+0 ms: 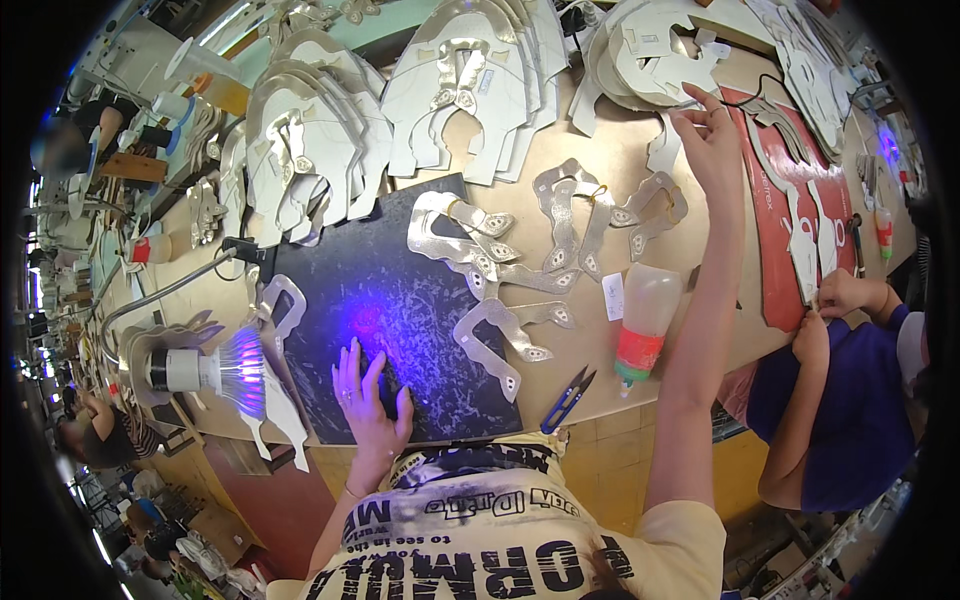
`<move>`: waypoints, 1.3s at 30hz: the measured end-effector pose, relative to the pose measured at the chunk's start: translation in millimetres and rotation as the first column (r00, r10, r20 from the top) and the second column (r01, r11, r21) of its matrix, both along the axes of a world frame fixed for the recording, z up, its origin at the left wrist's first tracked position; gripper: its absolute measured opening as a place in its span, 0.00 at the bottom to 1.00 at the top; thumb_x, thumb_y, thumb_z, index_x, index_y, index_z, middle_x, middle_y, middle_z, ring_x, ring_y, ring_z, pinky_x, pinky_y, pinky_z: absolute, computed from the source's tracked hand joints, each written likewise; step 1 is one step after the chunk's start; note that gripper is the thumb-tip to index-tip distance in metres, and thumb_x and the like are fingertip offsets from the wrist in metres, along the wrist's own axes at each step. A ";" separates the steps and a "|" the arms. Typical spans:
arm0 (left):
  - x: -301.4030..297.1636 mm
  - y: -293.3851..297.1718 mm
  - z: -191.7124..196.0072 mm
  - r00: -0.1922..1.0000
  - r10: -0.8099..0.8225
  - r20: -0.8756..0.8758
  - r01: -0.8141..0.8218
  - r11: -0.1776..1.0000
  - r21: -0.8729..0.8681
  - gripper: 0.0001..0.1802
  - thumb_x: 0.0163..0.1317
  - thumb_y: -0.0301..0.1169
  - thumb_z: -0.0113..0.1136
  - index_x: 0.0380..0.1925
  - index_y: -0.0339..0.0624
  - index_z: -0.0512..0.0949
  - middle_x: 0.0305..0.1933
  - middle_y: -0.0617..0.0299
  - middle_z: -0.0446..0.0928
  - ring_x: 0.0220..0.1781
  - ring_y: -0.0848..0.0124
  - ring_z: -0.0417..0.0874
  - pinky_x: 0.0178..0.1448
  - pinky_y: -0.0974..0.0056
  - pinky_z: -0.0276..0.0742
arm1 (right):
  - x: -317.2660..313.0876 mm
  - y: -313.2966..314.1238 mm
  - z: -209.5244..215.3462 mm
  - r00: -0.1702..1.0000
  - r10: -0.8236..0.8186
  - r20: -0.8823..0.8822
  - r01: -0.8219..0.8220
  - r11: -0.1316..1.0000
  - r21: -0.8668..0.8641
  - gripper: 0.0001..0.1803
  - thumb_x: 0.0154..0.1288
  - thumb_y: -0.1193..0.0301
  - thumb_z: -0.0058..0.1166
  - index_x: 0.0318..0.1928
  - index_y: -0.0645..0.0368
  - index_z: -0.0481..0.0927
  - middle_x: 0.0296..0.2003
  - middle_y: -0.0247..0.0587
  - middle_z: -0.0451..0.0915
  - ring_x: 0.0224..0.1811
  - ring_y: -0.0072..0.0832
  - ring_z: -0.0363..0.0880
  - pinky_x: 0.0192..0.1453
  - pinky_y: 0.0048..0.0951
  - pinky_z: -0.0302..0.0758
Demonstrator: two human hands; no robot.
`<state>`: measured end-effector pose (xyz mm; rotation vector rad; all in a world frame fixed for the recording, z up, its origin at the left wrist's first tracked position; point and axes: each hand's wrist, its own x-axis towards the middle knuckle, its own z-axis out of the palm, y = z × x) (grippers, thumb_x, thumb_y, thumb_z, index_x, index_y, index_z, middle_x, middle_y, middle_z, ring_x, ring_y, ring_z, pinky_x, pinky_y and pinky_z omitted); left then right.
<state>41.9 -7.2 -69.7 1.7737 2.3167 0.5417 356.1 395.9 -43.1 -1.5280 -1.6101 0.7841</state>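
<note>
My left hand (370, 398) lies on the black mat (440, 385), fingers stretched and apart, with nothing in it. Purple light from a lamp (215, 372) falls just beyond its fingertips. My right arm reaches far forward, and my right hand (712, 145) is over the near edge of a stack of white cut pieces (640, 55). Its thumb and forefinger are apart, and no held thing shows. Between the hands lie several shiny gold cut straps (495, 335) with small holes, some overlapping the mat's right side. They look like shoe-upper parts.
Stacks of white curved pieces (310, 160) line the far side. A bottle with a red band (645, 325) and blue-handled thread snips (568, 400) lie near the front edge. At right, a co-worker's hands (850, 295) are at a red board (775, 250). A cable (150, 305) runs at left.
</note>
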 end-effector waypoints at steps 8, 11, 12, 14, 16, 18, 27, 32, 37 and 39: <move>18.4 46.3 23.9 0.993 -0.019 0.115 0.005 0.993 0.118 0.26 0.56 0.26 0.65 0.56 0.42 0.74 0.73 0.41 0.60 0.77 0.45 0.57 0.78 0.37 0.41 | -17.1 -53.5 31.6 0.826 0.491 0.278 -0.427 0.866 -0.261 0.14 0.66 0.67 0.61 0.49 0.61 0.82 0.31 0.34 0.79 0.35 0.21 0.75 0.39 0.26 0.72; 26.9 88.9 41.0 0.983 -0.122 0.141 0.082 0.963 0.258 0.21 0.56 0.25 0.65 0.52 0.41 0.78 0.72 0.40 0.63 0.75 0.46 0.62 0.78 0.39 0.44 | -15.1 -47.2 20.9 0.847 0.394 0.358 -0.326 0.916 -0.235 0.14 0.67 0.68 0.60 0.48 0.63 0.82 0.33 0.37 0.81 0.37 0.24 0.78 0.42 0.28 0.75; 29.1 101.0 50.2 0.975 -0.160 0.157 0.104 0.944 0.314 0.21 0.57 0.26 0.65 0.52 0.41 0.78 0.72 0.40 0.63 0.75 0.47 0.62 0.78 0.40 0.45 | -11.3 -45.7 18.3 0.850 0.400 0.343 -0.349 0.915 -0.201 0.14 0.67 0.69 0.59 0.48 0.64 0.82 0.34 0.38 0.82 0.37 0.25 0.78 0.43 0.29 0.75; 29.9 119.4 73.1 0.959 -0.256 0.123 0.165 0.855 0.492 0.14 0.65 0.30 0.56 0.50 0.43 0.78 0.71 0.40 0.64 0.76 0.47 0.61 0.78 0.45 0.51 | -0.7 -44.7 14.6 0.872 0.366 0.326 -0.322 0.929 -0.181 0.14 0.66 0.69 0.59 0.48 0.65 0.82 0.35 0.40 0.83 0.37 0.27 0.79 0.45 0.30 0.76; 34.5 131.3 93.9 0.930 -0.299 0.215 0.034 0.651 0.758 0.13 0.68 0.31 0.49 0.49 0.45 0.78 0.67 0.41 0.68 0.71 0.49 0.66 0.74 0.47 0.57 | 10.2 -43.2 13.0 0.849 0.303 0.434 -0.271 0.953 -0.135 0.14 0.66 0.70 0.59 0.49 0.64 0.82 0.37 0.41 0.83 0.38 0.27 0.79 0.46 0.31 0.76; 38.9 139.8 108.5 0.889 -0.362 0.281 -0.138 0.373 0.918 0.15 0.72 0.33 0.41 0.49 0.47 0.79 0.63 0.42 0.72 0.66 0.50 0.71 0.70 0.50 0.63 | 14.5 -41.1 11.0 0.839 0.274 0.470 -0.266 0.960 -0.085 0.14 0.65 0.70 0.59 0.50 0.63 0.82 0.39 0.42 0.84 0.40 0.29 0.80 0.47 0.31 0.76; 102.6 223.9 32.5 0.905 -0.395 0.158 0.367 0.913 0.179 0.20 0.61 0.31 0.63 0.54 0.39 0.75 0.53 0.50 0.78 0.54 0.49 0.79 0.59 0.52 0.73 | -68.7 -42.1 -18.0 0.618 0.585 0.525 -0.659 0.750 -0.059 0.12 0.62 0.66 0.61 0.45 0.56 0.84 0.45 0.45 0.77 0.52 0.42 0.77 0.57 0.40 0.76; 125.1 254.1 -13.3 0.891 -0.425 0.158 0.396 0.899 0.184 0.22 0.61 0.33 0.64 0.53 0.39 0.71 0.47 0.50 0.77 0.49 0.49 0.79 0.53 0.51 0.75 | -54.4 -36.8 -12.8 0.793 0.596 0.126 -0.548 0.788 -0.280 0.09 0.64 0.69 0.60 0.39 0.61 0.84 0.34 0.44 0.85 0.36 0.34 0.84 0.42 0.34 0.78; 132.6 263.3 -25.5 0.874 -0.482 0.054 0.468 0.867 0.170 0.14 0.64 0.31 0.59 0.49 0.44 0.73 0.42 0.50 0.76 0.45 0.50 0.79 0.47 0.50 0.77 | -39.5 -40.2 -26.4 0.931 0.350 -0.105 -0.360 0.929 -0.089 0.10 0.67 0.68 0.59 0.39 0.64 0.84 0.32 0.42 0.86 0.30 0.20 0.81 0.35 0.27 0.76; 129.7 263.8 -28.7 0.851 -0.523 0.059 0.513 0.849 0.128 0.10 0.67 0.31 0.55 0.47 0.46 0.74 0.41 0.52 0.76 0.44 0.51 0.80 0.45 0.52 0.78 | -34.9 -34.9 -28.5 0.940 0.168 -0.297 -0.145 0.985 0.096 0.09 0.70 0.67 0.57 0.40 0.61 0.81 0.28 0.35 0.82 0.29 0.17 0.78 0.34 0.25 0.76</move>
